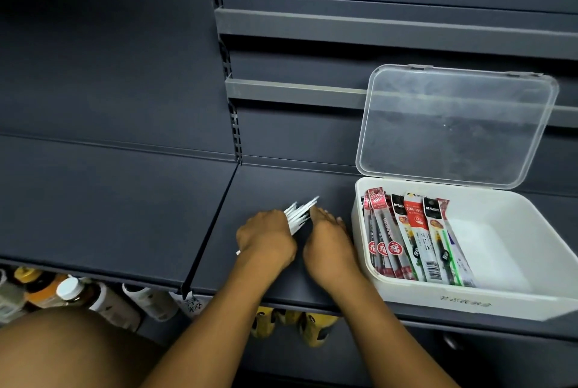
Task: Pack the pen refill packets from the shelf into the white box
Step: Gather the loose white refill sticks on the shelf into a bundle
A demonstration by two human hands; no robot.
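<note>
A white box [500, 300] stands on the dark shelf [125, 200] at the right, its clear lid [453, 124] hinged open and leaning back. Several pen refill packets [409, 240] lie side by side in its left half, red, black and white. My left hand [266, 239] is closed around a bundle of white refills [298, 214] whose tips fan out up and to the right. My right hand [328, 240] rests just beside that bundle, fingers together against its right side, a short way left of the box.
Two grey rails [297, 91] run along the shelf's back panel above the box. Below the shelf's front edge stand bottles [72, 293] at the left and yellow items [294, 323] in the middle. The box's right half is bare.
</note>
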